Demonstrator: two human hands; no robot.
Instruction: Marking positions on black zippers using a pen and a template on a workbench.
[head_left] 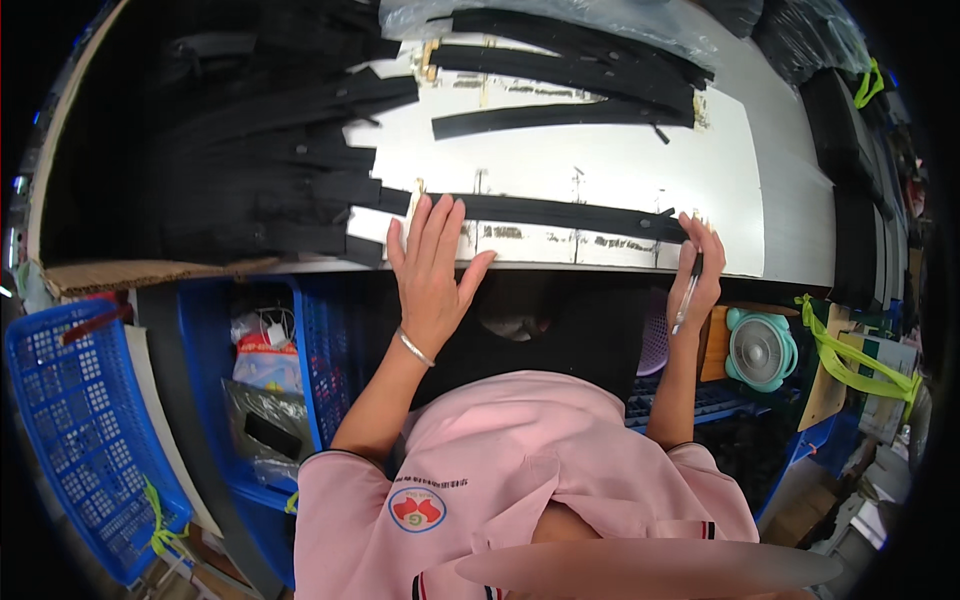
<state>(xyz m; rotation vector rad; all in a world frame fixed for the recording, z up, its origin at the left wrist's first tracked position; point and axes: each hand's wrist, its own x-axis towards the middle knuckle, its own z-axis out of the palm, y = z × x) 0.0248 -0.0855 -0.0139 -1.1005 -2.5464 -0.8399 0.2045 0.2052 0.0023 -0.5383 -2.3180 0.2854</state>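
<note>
A long black zipper [560, 213] lies straight along the near edge of a white board [590, 160] that has dark marks and lines on it. My left hand [428, 280] rests flat at the zipper's left end, fingers stretched and thumb apart, a bracelet on the wrist. At the other end, my right hand [705, 265] has its fingertips on the zipper by the slider and keeps a pen [687, 297] in its grip, tilted down toward the wrist. Farther back on the board lie several more black zippers [570, 68].
Black zippers [260, 170] pile up over the table's left side. Clear plastic [560, 22] lies at the back. Below on the left are a blue basket [85, 430] and a blue crate [315, 350] with bags and a phone [272, 436]. A small turquoise fan [762, 350] stands lower right.
</note>
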